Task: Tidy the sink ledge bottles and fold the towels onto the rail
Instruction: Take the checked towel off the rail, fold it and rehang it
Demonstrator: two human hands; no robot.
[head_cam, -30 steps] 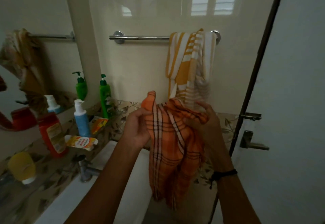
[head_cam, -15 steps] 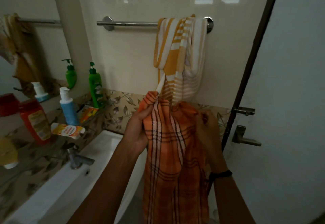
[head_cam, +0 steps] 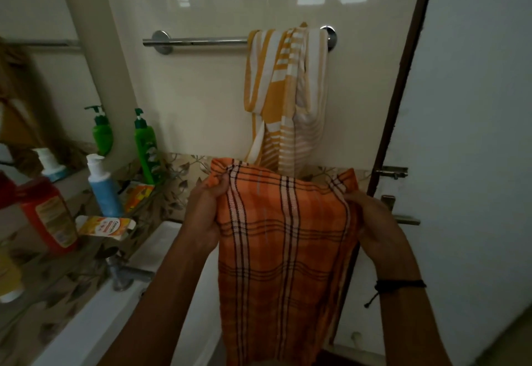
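An orange checked towel point(head_cam: 282, 250) hangs spread out in front of me. My left hand point(head_cam: 201, 213) pinches its top left corner and my right hand point(head_cam: 374, 221) pinches its top right corner. Above it, a chrome rail point(head_cam: 198, 40) runs along the tiled wall, and a yellow and white striped towel point(head_cam: 285, 92) hangs bunched at the rail's right end. On the patterned ledge point(head_cam: 72, 268) to the left stand a green pump bottle point(head_cam: 146, 147), a blue bottle with a white cap point(head_cam: 104, 190) and a red bottle point(head_cam: 49, 216).
A white sink point(head_cam: 95, 322) with a metal tap point(head_cam: 123, 273) lies at the lower left. A small orange carton point(head_cam: 106, 226) and an orange packet point(head_cam: 138, 193) lie on the ledge. A mirror point(head_cam: 34, 78) is at the left, and a white door point(head_cam: 475, 135) with a latch at the right.
The orange towel was bunched between my hands; my hands have moved apart and it now hangs flat and stretched between them.
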